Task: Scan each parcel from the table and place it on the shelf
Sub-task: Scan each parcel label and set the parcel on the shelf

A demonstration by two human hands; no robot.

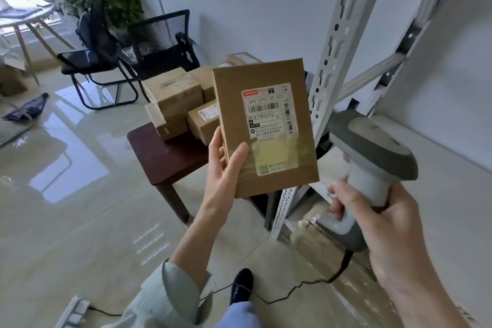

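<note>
A flat brown parcel (265, 128) is held upright in the air by the left hand (226, 168), gripped at its lower left edge, with the thumb laid across the front face and the fingers curled behind. A grey and white handheld scanner (368, 165) is clasped by the right hand (383, 231), the fingers wrapped fully round its handle; its head is seen just beside the parcel's right edge, and a black cable (298, 287) is trailed from its base across the floor.

The parcel's front is turned towards the camera. A white shipping label (267, 112) with barcodes and printed digits is stuck on the upper half, and a yellowish label (274, 160) is fixed below it under glossy tape.

Behind the parcel, a stack of cardboard boxes (175, 98) is carried on a dark wooden table (165, 157), crowded towards its far edge, while the near left corner is left bare. A white metal shelf (399, 173) is seen to the right, its slotted upright (338, 56) standing just behind the parcel.
</note>
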